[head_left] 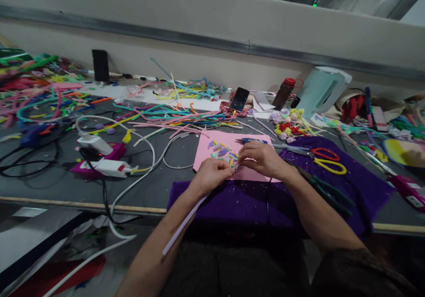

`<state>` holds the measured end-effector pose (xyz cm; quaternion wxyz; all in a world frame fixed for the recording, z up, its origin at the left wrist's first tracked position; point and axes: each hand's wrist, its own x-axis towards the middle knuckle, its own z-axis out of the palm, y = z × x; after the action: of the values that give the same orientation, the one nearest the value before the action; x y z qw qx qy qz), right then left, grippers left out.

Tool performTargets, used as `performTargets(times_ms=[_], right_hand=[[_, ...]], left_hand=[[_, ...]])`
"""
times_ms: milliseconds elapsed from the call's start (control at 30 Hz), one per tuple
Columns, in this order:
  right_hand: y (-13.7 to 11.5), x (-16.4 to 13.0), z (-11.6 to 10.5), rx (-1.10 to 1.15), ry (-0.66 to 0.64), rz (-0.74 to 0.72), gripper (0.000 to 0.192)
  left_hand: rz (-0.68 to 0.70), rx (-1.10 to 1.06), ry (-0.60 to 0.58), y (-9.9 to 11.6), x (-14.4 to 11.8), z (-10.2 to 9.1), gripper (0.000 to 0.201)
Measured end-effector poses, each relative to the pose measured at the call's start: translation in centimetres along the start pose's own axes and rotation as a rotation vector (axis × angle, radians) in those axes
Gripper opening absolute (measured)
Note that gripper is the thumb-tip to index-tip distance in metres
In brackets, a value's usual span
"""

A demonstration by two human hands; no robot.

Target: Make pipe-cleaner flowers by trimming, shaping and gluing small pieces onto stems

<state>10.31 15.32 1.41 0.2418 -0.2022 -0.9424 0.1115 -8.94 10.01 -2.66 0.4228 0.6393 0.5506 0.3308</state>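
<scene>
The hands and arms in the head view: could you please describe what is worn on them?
Both the left hand and the right hand are bare: no gloves, and no rings or watch that I can see. The forearms are uncovered too, with no sleeve in view.

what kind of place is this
Probably a craft workbench in a workshop: piles of coloured pipe cleaners, scissors on purple felt, and a pink sheet where the left hand and right hand work a small piece.

No readable text, labels, brand names, numbers or signs appear anywhere; the small labels on objects are too blurred to make out.
</scene>
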Motion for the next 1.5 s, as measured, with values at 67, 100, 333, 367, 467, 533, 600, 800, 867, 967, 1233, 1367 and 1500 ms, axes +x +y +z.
performTargets(times_ms=[67,100,333,367,467,533,600,800,867,967,1233,1367,1500], right_hand=[[-0.03,0.02,0.06,0.001,0.005,0.001,0.009],[-0.05,0.03,0.08,0.002,0.01,0.001,0.009],[0.0,0.06,0.12,-0.008,0.047,-0.013,0.009],[0.03,0.07,0.14,-0.011,0.047,-0.014,0.009],[0.07,0.09,0.26,-0.02,0.045,-0.025,0.008],[0.08,0.11,0.35,-0.026,0.047,-0.029,0.008],[0.08,0.12,0.41,-0.031,0.048,-0.029,0.008],[0.12,0.12,0.38,-0.052,0.033,-0.027,0.008],[0.13,0.12,0.36,-0.058,0.024,-0.032,0.009],[0.12,0.14,0.34,-0.063,0.016,-0.04,0.01],[0.24,0.12,0.38,-0.091,-0.004,-0.048,0.009],[0.22,0.1,0.37,-0.076,-0.006,-0.043,0.01],[-0.08,0.03,-0.29,0.054,0.065,-0.007,0.016]], left_hand=[[-0.001,-0.018,0.0,-0.05,-0.01,0.03,0.023],[-0.003,-0.027,-0.001,-0.07,-0.01,0.04,0.023],[-0.005,-0.035,-0.017,-0.07,0.02,0.03,0.023],[-0.003,-0.038,-0.018,-0.06,0.02,0.02,0.023],[0.0,-0.044,-0.023,-0.05,0.01,-0.01,0.024],[0.002,-0.045,-0.025,-0.05,0.0,-0.02,0.024],[0.004,-0.05,-0.025,-0.06,-0.02,-0.03,0.024],[-0.011,-0.063,-0.019,-0.07,-0.01,0.02,0.026],[-0.018,-0.071,-0.017,-0.05,-0.01,0.04,0.027],[-0.02,-0.08,-0.02,0.03,-0.06,0.02,0.027],[-0.023,-0.094,-0.021,0.19,-0.15,-0.04,0.031],[-0.025,-0.117,-0.013,0.33,-0.22,0.01,0.027],[-0.068,-0.16,0.001,0.84,-0.32,-0.1,0.025]])
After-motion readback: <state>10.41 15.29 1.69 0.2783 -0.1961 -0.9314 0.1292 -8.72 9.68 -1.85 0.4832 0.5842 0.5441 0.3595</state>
